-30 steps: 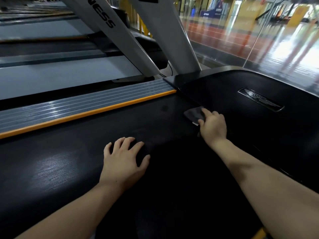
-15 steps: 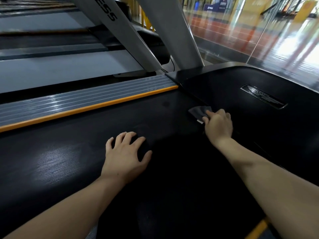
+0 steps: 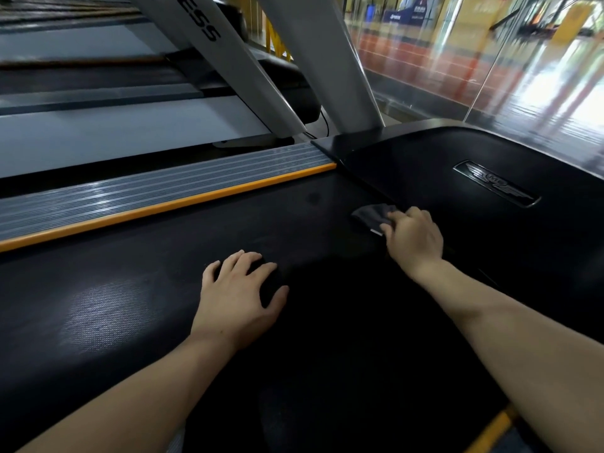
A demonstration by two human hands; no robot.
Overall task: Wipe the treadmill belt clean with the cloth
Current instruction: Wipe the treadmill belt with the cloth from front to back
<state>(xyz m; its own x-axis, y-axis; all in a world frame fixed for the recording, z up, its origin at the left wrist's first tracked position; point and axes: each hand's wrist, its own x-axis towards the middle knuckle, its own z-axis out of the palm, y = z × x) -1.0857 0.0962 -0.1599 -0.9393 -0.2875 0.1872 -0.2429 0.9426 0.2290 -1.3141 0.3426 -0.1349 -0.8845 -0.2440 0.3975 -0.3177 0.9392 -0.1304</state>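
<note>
Left hand (image 3: 240, 297) resting flat at frame centre, fingers spread on treadmill belt (image 3: 137, 266). Farther, right of centre: right hand (image 3: 412, 238) pressing dark cloth (image 3: 372, 215) onto belt's far edge, fingers curling over it, beside black motor cover (image 3: 457, 165).

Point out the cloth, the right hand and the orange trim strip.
cloth (image 3: 371, 215), head view, on the dark fold left of the fingers.
right hand (image 3: 413, 240), head view, on the back of the hand.
orange trim strip (image 3: 170, 207), head view, mid-length on its top face.
</note>
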